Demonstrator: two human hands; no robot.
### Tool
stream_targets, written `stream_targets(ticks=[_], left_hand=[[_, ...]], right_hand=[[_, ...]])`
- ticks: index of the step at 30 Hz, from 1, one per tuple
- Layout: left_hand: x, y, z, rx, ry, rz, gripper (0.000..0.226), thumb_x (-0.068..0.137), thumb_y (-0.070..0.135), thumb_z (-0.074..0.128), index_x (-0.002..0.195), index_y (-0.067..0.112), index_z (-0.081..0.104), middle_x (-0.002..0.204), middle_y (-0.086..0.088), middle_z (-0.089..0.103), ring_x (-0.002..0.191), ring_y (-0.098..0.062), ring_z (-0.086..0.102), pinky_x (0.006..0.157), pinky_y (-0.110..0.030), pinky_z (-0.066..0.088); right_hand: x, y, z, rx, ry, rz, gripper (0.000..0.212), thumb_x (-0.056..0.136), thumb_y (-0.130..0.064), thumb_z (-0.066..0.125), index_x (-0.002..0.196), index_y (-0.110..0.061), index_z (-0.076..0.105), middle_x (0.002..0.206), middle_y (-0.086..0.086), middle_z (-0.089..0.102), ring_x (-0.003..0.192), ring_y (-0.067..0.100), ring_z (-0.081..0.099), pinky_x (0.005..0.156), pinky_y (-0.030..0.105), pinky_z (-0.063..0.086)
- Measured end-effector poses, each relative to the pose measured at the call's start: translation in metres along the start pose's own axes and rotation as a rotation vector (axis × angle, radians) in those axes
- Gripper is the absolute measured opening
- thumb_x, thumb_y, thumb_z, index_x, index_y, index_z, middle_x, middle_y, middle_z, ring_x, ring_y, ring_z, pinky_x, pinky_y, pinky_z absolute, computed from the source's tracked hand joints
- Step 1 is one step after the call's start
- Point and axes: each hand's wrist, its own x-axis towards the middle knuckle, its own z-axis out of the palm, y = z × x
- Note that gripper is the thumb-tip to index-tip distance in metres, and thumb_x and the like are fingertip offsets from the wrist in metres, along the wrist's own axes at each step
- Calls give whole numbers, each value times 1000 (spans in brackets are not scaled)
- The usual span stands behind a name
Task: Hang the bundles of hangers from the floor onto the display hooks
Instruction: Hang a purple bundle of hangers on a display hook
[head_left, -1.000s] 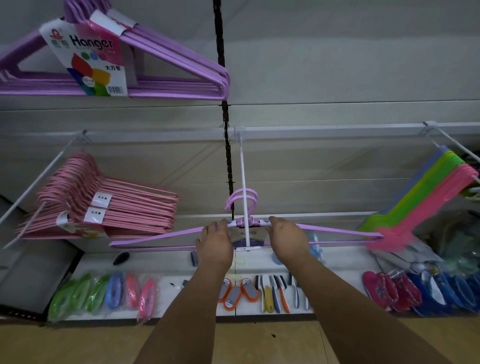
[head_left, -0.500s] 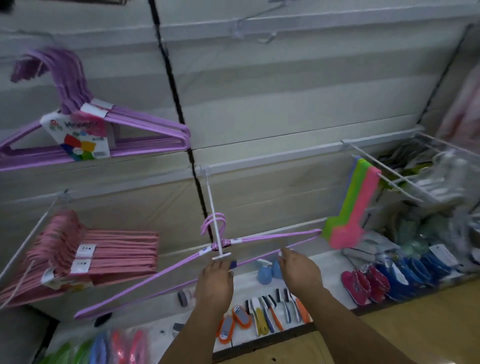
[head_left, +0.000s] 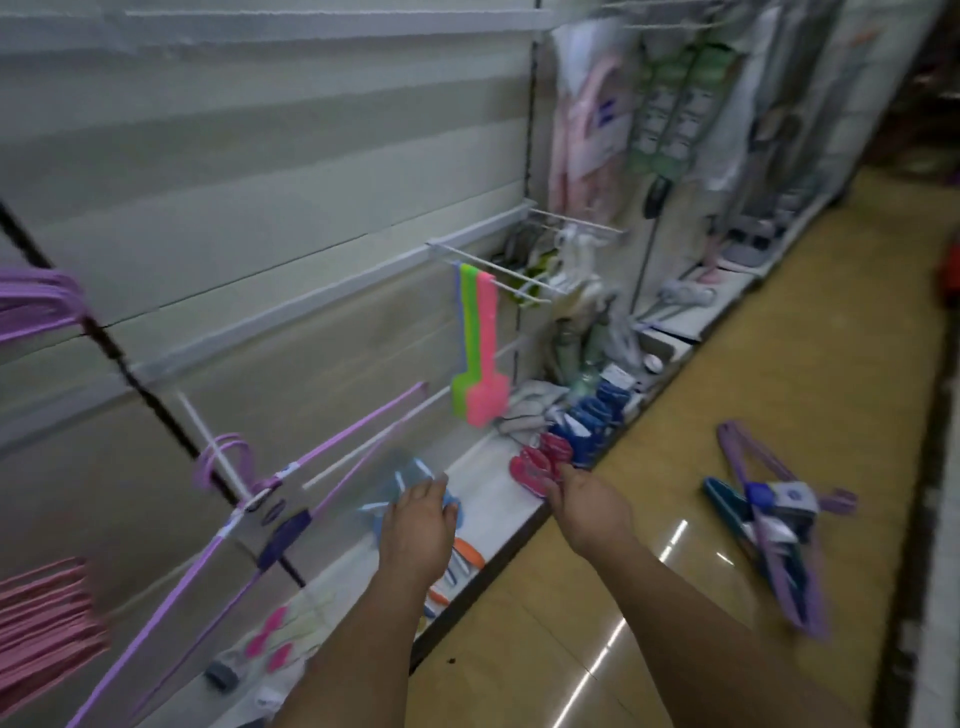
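My left hand (head_left: 415, 525) and right hand (head_left: 592, 506) are both empty with fingers relaxed, extended over the white bottom shelf (head_left: 493, 499). The thin lilac plastic hanger bundle (head_left: 260, 499) hangs on the white wire display hook (head_left: 208, 441) at 9 o'clock. A purple-and-teal hanger bundle (head_left: 774, 525) lies on the yellow floor (head_left: 779, 364) at 3 o'clock.

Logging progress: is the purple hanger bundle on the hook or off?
On: the purple hanger bundle hangs by its hooks over the white display hook; neither hand touches it.
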Motion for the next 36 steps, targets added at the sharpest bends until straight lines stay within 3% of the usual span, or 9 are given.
stream_targets(ticks=[7, 18, 23, 28, 36], left_hand=[[21, 107, 34, 49, -184, 224, 47, 102, 37, 31, 147, 24, 31, 152, 1, 34, 141, -18, 27, 116, -40, 18], [59, 289, 58, 9, -218, 480, 47, 102, 39, 33, 146, 24, 32, 151, 1, 37, 140, -19, 30, 116, -44, 21], [76, 360, 76, 12, -237, 548, 47, 102, 40, 31, 146, 24, 33, 150, 1, 37, 140, -18, 30, 116, -45, 20], [86, 418, 97, 15, -250, 584, 48, 102, 41, 31, 147, 23, 32, 151, -1, 36, 140, -19, 30, 116, -41, 22], [115, 497, 134, 31, -312, 680, 47, 102, 39, 32, 146, 23, 33, 149, 0, 39, 137, -18, 35, 114, -41, 24]], right_hand=[[-35, 97, -36, 35, 50, 261, 48, 102, -45, 28, 135, -15, 46, 130, 10, 58, 118, 28, 54, 93, 34, 43], [-40, 241, -102, 65, 184, 546, 46, 101, -48, 27, 116, -15, 55, 114, 8, 63, 104, 27, 58, 76, 34, 42], [-34, 303, -118, 81, 198, 599, 46, 100, -50, 29, 115, -16, 56, 113, 7, 63, 103, 27, 59, 72, 33, 39], [-29, 360, -130, 70, 196, 626, 45, 101, -46, 29, 125, -16, 54, 121, 8, 61, 107, 27, 58, 81, 34, 45], [-12, 433, -140, 33, 166, 694, 53, 101, -49, 25, 134, -14, 47, 130, 9, 57, 116, 27, 55, 87, 34, 43]])
